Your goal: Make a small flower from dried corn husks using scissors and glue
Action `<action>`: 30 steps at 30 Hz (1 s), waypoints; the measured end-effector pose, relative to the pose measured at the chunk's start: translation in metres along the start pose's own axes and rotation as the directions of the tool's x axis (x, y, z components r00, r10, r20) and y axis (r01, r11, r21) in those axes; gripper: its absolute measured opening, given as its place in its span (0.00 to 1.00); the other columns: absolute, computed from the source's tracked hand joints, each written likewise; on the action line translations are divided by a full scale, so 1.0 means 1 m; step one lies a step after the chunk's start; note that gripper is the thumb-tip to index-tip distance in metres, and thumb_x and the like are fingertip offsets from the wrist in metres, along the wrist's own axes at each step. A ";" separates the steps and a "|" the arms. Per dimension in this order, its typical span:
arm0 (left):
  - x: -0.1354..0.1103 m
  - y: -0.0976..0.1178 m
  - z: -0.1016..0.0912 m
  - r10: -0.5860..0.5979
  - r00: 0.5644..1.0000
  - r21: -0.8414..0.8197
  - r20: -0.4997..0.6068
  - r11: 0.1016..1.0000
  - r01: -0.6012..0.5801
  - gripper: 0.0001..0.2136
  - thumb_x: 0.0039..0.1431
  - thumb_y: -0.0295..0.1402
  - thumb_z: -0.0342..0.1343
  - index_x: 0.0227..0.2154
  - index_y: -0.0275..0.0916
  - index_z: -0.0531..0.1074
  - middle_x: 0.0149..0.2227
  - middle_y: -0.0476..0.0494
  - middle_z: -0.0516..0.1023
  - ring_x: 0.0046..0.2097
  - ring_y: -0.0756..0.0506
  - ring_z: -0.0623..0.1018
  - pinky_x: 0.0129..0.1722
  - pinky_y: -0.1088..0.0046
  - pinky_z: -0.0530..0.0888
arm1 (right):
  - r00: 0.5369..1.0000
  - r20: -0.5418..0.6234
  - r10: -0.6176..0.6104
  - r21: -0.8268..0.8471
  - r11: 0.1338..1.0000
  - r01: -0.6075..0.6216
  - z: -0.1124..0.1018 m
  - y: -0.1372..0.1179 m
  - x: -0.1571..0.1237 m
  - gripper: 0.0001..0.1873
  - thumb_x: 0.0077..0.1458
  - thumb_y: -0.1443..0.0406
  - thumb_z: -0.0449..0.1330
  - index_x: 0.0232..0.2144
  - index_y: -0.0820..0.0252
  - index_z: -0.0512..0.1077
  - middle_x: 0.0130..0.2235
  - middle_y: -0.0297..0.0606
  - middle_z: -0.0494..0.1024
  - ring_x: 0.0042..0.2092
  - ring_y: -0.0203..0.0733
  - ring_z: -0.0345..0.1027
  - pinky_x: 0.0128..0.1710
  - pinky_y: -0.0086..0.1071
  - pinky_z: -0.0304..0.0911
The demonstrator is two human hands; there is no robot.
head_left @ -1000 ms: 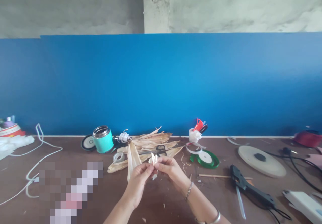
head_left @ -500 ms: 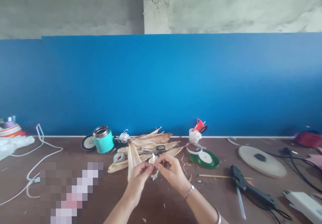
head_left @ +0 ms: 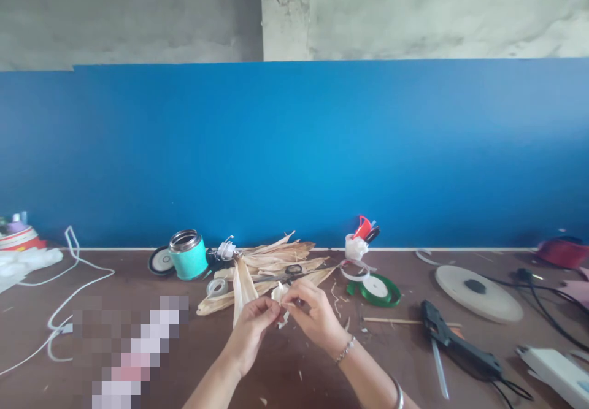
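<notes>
Pinched between my two hands is a small pale piece of corn husk [head_left: 278, 291], its upper end sticking up above the fingertips. My left hand [head_left: 253, 325] grips it from the left, thumb against the fingers. From the right, my right hand [head_left: 313, 315] closes on its edge with thumb and forefinger; the fingers hide most of the lower part. Just behind the hands lies a heap of dried corn husks [head_left: 276, 254], with one broad pale husk [head_left: 244, 286] hanging forward beside my left hand. Black-handled scissors [head_left: 293, 269] rest on the heap.
Left of the husks stand a clear tape roll [head_left: 216, 287] and an open turquoise jar [head_left: 188, 260]. To the right are a green ribbon spool [head_left: 380, 290], a thin wooden stick [head_left: 391, 321], a glue gun [head_left: 460, 343] and a round disc [head_left: 494, 301]. A blue panel [head_left: 294, 151] rises behind.
The right hand's fingers have shifted slightly left and up over the husk piece, whose tip now leans more to the left. Both hands keep their pinch.
</notes>
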State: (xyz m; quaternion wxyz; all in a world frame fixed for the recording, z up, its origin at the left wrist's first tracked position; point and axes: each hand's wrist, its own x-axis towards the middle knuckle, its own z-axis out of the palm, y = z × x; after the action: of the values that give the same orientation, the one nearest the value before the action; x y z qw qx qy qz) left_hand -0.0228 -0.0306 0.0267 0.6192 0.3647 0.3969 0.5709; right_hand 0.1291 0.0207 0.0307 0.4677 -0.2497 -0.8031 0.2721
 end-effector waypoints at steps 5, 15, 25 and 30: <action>0.002 0.000 -0.004 -0.009 1.000 0.008 0.028 1.000 0.009 0.13 0.43 0.38 0.66 0.18 0.35 0.72 0.21 0.48 0.72 0.28 0.50 0.67 0.32 0.74 0.62 | 1.000 0.022 0.002 0.010 1.000 -0.002 -0.001 -0.002 0.001 0.07 0.51 0.72 0.58 0.25 0.58 0.70 0.28 0.34 0.71 0.32 0.36 0.65 0.32 0.28 0.61; 0.002 -0.002 -0.001 0.033 0.997 0.084 -0.077 0.996 -0.027 0.11 0.46 0.39 0.64 0.20 0.36 0.73 0.23 0.48 0.74 0.28 0.50 0.69 0.32 0.75 0.64 | 0.994 -0.107 0.031 -0.109 0.993 -0.042 0.002 -0.001 -0.002 0.09 0.48 0.74 0.56 0.33 0.57 0.67 0.29 0.34 0.71 0.32 0.37 0.65 0.32 0.28 0.61; -0.001 0.001 0.003 0.089 0.986 0.161 -0.140 0.985 -0.066 0.12 0.44 0.41 0.64 0.22 0.35 0.75 0.22 0.48 0.75 0.27 0.49 0.70 0.30 0.76 0.64 | 0.979 -0.047 -0.200 -0.475 0.867 0.154 0.000 -0.005 -0.005 0.06 0.56 0.70 0.53 0.34 0.56 0.69 0.33 0.39 0.70 0.35 0.43 0.63 0.36 0.36 0.60; 0.003 0.000 -0.003 0.100 0.978 0.212 -0.185 0.975 -0.060 0.13 0.45 0.42 0.64 0.22 0.36 0.74 0.20 0.50 0.71 0.25 0.51 0.66 0.25 0.77 0.60 | 0.981 -0.157 -0.112 -0.445 0.895 0.031 -0.001 0.004 -0.004 0.04 0.53 0.70 0.53 0.31 0.58 0.68 0.31 0.39 0.71 0.35 0.43 0.64 0.37 0.36 0.59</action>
State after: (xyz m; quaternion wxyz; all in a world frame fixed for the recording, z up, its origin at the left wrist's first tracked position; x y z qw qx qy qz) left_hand -0.0259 -0.0276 0.0251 0.5129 0.3848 0.4973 0.5844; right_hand 0.1323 0.0210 0.0263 0.4788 -0.3425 -0.8073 0.0424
